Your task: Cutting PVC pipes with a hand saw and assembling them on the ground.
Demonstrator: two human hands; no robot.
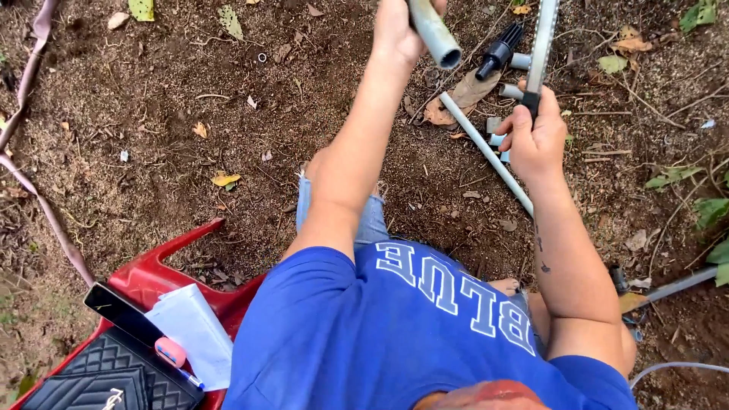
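Above the brown dirt ground, the left hand is wrapped tight around a short grey plastic pipe. The open round end of this pipe points down toward the camera. Just right of the grey pipe, the right hand is closed around the black handle of a long silver metal saw. The saw blade goes straight up out of the picture. The two hands are apart and do not touch.

Below the grey pipe, a long thin white pipe lies slanted on the dirt and passes behind the right hand. Right of the grey pipe, a black plastic pipe fitting lies on the dirt with some small grey pipe pieces near it. Dry leaves lie around them.

Far below and left of the grey pipe stands a red plastic chair. On it lie a black quilted purse, a dark flat phone and a white paper pad.
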